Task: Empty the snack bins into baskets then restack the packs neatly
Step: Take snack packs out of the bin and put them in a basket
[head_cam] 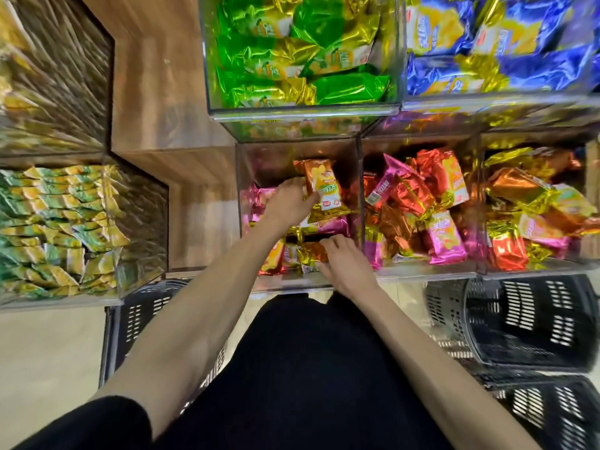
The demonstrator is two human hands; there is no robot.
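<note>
left hand (287,203) grips orange pack (323,185)

— What am I seeing on the bin (292,284)?
— Clear, glossy plastic walls. I read the packs (323,186) inside it as shiny, crinkled foil.
— Left of it?
— A shelf (162,92) with a smooth, matt wood grain. Below the bin, baskets (526,323) of dull black slotted plastic.

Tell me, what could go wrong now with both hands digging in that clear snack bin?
The left grip pinches the orange pack by one edge; slick foil could slip and drop back into the clear bin.
The black basket sits low and off to the side, so a carried pack might miss it and land on the floor.
The right grip curls round a gold-ended pack; squeezing could crush it.
</note>
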